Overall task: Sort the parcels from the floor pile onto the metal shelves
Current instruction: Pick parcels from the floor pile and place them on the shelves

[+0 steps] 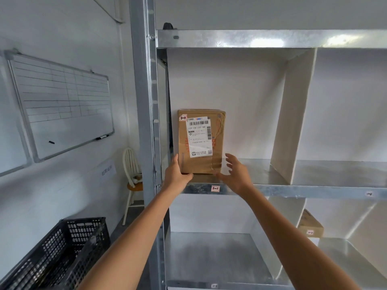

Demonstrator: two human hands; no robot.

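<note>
A brown cardboard parcel [201,141] with a white shipping label and a small "1-1" sticker stands upright at the left end of the metal shelf [272,189], whose front lip carries a matching "1-1" tag. My left hand [177,174] touches the parcel's lower left corner, fingers along its side and thumb under its front edge. Just right of the parcel's lower right corner, my right hand [234,174] hovers with fingers spread and holds nothing.
A white divider [293,114] bounds the compartment on the right. Another cardboard parcel [311,225] lies on the shelf below. The steel upright [144,122] stands left. A black plastic crate [60,254], a wooden chair [133,176] and a wall whiteboard [62,105] are further left.
</note>
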